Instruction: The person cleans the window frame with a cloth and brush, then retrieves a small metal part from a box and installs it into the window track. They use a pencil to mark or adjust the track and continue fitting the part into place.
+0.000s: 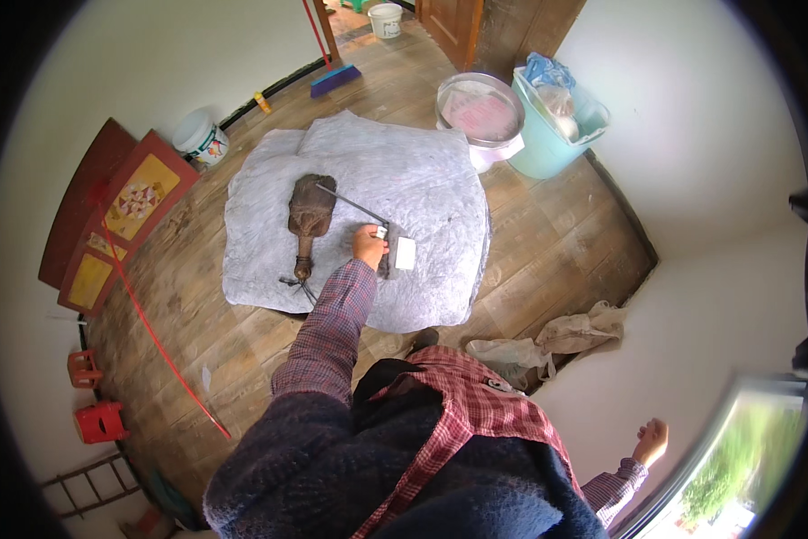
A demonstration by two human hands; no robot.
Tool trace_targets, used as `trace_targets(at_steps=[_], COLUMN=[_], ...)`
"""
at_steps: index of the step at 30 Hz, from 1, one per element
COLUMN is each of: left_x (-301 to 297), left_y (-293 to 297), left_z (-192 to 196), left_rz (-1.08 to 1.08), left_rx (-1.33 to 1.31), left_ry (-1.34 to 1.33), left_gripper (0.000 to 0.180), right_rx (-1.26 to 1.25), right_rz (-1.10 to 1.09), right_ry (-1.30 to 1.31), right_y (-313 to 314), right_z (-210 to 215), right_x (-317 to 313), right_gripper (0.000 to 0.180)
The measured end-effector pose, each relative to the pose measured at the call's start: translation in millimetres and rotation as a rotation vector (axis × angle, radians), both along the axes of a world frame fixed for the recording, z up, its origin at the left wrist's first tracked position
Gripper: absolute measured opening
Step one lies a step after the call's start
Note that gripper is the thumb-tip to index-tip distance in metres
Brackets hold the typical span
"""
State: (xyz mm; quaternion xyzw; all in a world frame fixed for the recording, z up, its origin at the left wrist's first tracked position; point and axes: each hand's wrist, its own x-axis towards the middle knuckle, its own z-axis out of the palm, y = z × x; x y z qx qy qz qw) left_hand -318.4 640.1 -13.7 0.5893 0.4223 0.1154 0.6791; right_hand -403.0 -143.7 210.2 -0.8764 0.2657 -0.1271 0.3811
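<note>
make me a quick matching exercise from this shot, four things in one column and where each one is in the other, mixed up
Things:
1. small white block tool
2. teal plastic tub
3. two red plastic stools
4. blue-headed broom

Places:
a. far end of the floor, near the doorway
b. by the left wall
c. at the left hand, on the grey cloth
d. by the right wall, beside the round white basin

Pairs: 1-c, 2-d, 3-b, 4-a

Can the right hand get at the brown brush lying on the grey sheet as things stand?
Probably not: the right hand is held far back near the window, while the brown brush lies ahead beside the left hand.
</note>
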Motion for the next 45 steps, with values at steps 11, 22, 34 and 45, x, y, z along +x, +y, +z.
trace_targets(at_steps=[11, 22, 34, 45], left_x=[-10, 32, 61, 33], left_y=[2, 70, -181, -497], left_z=[51, 52, 277, 321], left_rz=[-0.174, 0.154, -0.666, -1.595], left_rx=[0.931, 0.017, -0.205, -0.836], left_ry=[0.357, 0.096, -0.508, -0.171], left_gripper=[0.038, 0.013, 0.023, 0.015], right_rx=[-0.029, -0.075, -0.223, 0.128], right_rz=[0.113, 0.241, 0.552, 0.512], right_ry=[0.036, 0.066, -0.193, -0.645], right_y=[76, 147, 228, 138], right_z=[22, 22, 65, 107], right_x=[1, 27, 25, -13], right_gripper=[0.009, 0.006, 0.024, 0.039])
